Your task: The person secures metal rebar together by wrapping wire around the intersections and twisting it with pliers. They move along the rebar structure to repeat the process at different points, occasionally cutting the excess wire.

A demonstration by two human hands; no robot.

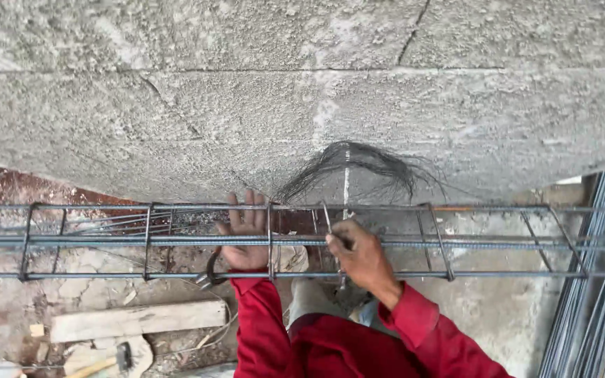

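We see the right hand point(360, 253) closed in a fist around a thin metal tool point(327, 218), whose slim shaft rises toward 11 o'clock from the knuckles and crosses the upper bars of the rebar cage point(456, 241). The left hand point(245, 238) lies just beside it at 9 o'clock, fingers spread and extended flat upward, reaching through the cage so that the long bars cross in front of the palm; a dark curved piece sits at its wrist, and we cannot tell what it is. Both forearms wear red sleeves point(264, 329). The cage runs horizontally across the whole view: long ribbed steel bars, grey and slightly rusted, are enclosed at intervals by rectangular stirrups point(147, 241). At 12 o'clock from the hands, a loose bundle of thin dark tie wire point(358, 164) fans out in curved strands against the concrete wall point(302, 84), which is coarse, pitted and marked by cracks and a horizontal joint. At 8 o'clock, a pale wooden plank point(138, 320) lies on cracked, dusty ground, with a hammer point(106, 360) below it. At 3 o'clock, a stack of straight steel rods point(589, 308) lies along the edge of the view.
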